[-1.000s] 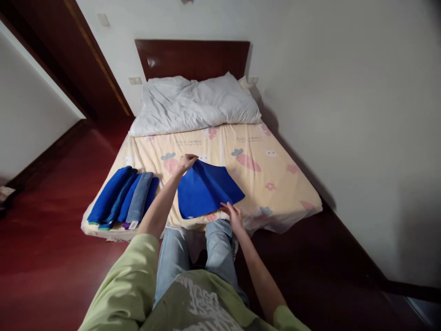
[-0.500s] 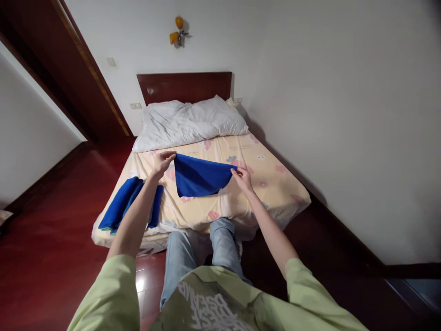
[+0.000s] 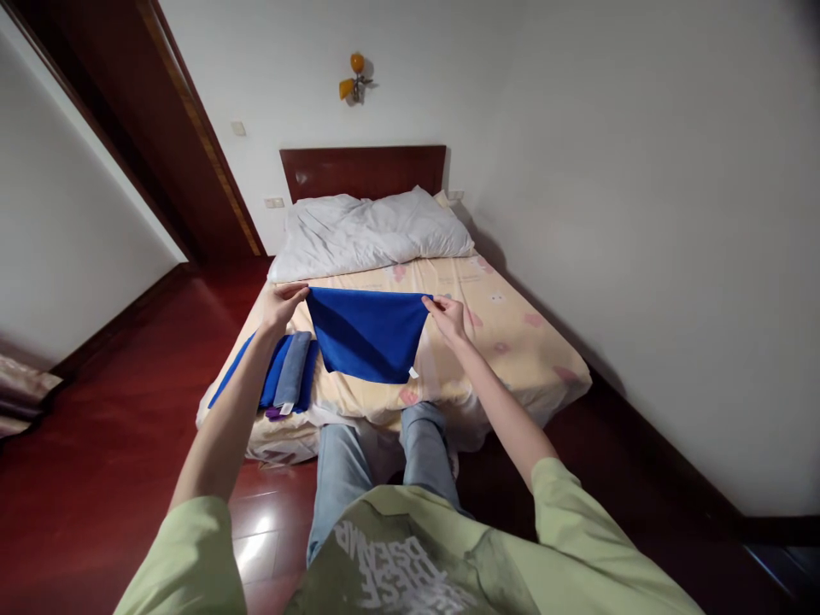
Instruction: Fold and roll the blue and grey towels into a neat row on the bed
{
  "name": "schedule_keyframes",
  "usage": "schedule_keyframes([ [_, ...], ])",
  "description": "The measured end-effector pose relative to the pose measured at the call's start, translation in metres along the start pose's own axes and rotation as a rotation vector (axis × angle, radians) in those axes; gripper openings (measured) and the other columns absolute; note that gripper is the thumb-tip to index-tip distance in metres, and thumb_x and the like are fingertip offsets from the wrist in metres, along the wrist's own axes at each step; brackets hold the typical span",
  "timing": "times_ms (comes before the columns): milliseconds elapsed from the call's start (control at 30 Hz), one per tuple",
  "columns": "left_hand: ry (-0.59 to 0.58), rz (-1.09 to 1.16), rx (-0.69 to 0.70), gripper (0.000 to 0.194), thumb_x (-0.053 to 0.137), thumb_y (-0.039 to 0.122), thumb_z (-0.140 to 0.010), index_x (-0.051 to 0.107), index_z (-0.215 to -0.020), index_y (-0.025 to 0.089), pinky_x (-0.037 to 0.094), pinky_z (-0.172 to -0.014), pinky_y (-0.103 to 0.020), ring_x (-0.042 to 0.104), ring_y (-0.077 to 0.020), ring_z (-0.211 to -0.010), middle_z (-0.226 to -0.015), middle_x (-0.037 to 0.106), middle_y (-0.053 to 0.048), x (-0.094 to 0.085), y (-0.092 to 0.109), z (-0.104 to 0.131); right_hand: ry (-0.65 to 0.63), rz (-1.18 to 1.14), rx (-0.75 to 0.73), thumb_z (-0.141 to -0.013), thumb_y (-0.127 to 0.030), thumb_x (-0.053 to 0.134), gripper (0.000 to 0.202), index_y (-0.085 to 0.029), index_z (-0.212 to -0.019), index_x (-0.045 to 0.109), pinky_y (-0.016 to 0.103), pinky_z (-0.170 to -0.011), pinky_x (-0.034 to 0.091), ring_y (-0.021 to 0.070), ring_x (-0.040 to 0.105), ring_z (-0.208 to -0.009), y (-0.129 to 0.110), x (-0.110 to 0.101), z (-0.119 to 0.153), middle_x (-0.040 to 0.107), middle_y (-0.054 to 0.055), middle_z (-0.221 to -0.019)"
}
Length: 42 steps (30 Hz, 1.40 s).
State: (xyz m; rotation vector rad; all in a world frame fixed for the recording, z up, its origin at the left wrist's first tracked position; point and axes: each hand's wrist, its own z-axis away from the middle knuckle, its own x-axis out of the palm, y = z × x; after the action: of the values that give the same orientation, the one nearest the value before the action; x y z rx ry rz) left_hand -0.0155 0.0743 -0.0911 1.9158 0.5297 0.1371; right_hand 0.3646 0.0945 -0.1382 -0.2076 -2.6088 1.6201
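Observation:
A blue cloth (image 3: 368, 335) hangs stretched between my hands above the near part of the bed, with a small white tag at its lower right corner. My left hand (image 3: 282, 306) pinches its upper left corner. Its upper right corner is held between the thumb and fingers of my right hand (image 3: 447, 316). Left of the cloth, several folded blue cloths (image 3: 274, 374) lie on the bed, with a grey-blue one (image 3: 293, 367) among them and a bit of purple cloth (image 3: 275, 412) at the front edge. My left forearm hides part of that pile.
The bed (image 3: 512, 359) has a yellow patterned sheet, and its front edge is at my legs. A white quilt or pillow (image 3: 371, 231) lies by the dark headboard (image 3: 365, 169). A wall (image 3: 641, 213) runs along the right. At far left is a striped fabric (image 3: 22, 393).
The blue cloth now hangs straighter and fuller, its top edge nearly level. My right hand has risen slightly, and both hands sit farther left over the bed. More of the folded pile shows.

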Motion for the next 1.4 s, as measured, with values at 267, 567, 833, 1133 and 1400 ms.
schedule_keyframes([
  [267, -0.099, -0.006, -0.077, 0.056, 0.087, 0.054, -0.06, 0.079, -0.096, 0.011, 0.054, -0.064, -0.03, 0.071, -0.0237, -0.075, -0.076, 0.075, -0.01, -0.017, 0.008, 0.035, -0.125, -0.12, 0.168, -0.06, -0.062, 0.088, 0.05, -0.017, -0.062, 0.064, 0.024, -0.048, 0.033, 0.0084, 0.042, -0.049, -0.01, -0.022, 0.006, 0.048, -0.004, -0.052],
  [567, -0.288, 0.002, -0.312, 0.048, 0.089, 0.053, -0.054, 0.08, -0.088, 0.021, 0.063, -0.076, -0.042, 0.075, -0.0312, -0.084, -0.085, 0.078, -0.01, -0.031, 0.021, 0.11, -0.173, -0.111, 0.402, -0.049, -0.043, 0.099, 0.046, -0.014, -0.076, 0.075, 0.024, -0.047, 0.046, 0.013, 0.06, -0.053, -0.028, -0.076, 0.052, 0.069, 0.005, -0.064],
  [833, -0.456, 0.054, -0.579, 0.044, 0.093, 0.05, -0.053, 0.08, -0.084, 0.022, 0.064, -0.077, -0.043, 0.076, -0.0293, -0.079, -0.078, 0.077, -0.011, -0.038, 0.009, 0.162, -0.307, -0.099, 0.65, -0.06, -0.041, 0.096, 0.04, -0.012, -0.083, 0.079, 0.021, -0.045, 0.048, 0.0127, 0.062, -0.053, -0.026, -0.111, 0.091, 0.07, 0.007, -0.065],
  [1133, -0.365, 0.146, -0.517, 0.062, 0.097, 0.054, -0.034, 0.075, -0.075, 0.013, 0.063, -0.087, -0.044, 0.076, -0.0288, -0.078, -0.077, 0.076, -0.011, 0.016, -0.018, 0.097, -0.187, -0.151, 0.686, -0.067, -0.018, 0.094, 0.022, -0.01, -0.071, 0.074, 0.02, -0.052, 0.056, 0.0138, 0.068, -0.056, 0.013, -0.06, 0.022, 0.071, 0.007, -0.064],
  [1400, -0.056, 0.185, 0.018, 0.064, 0.087, 0.06, -0.062, 0.076, -0.096, 0.007, 0.062, -0.087, -0.041, 0.076, -0.0258, -0.083, -0.086, 0.077, -0.013, 0.028, 0.022, 0.009, -0.116, -0.25, 0.199, -0.067, -0.048, 0.093, 0.043, -0.013, -0.082, 0.072, 0.022, -0.066, 0.061, 0.0132, 0.071, -0.065, -0.027, -0.031, -0.057, 0.07, 0.001, -0.07],
])
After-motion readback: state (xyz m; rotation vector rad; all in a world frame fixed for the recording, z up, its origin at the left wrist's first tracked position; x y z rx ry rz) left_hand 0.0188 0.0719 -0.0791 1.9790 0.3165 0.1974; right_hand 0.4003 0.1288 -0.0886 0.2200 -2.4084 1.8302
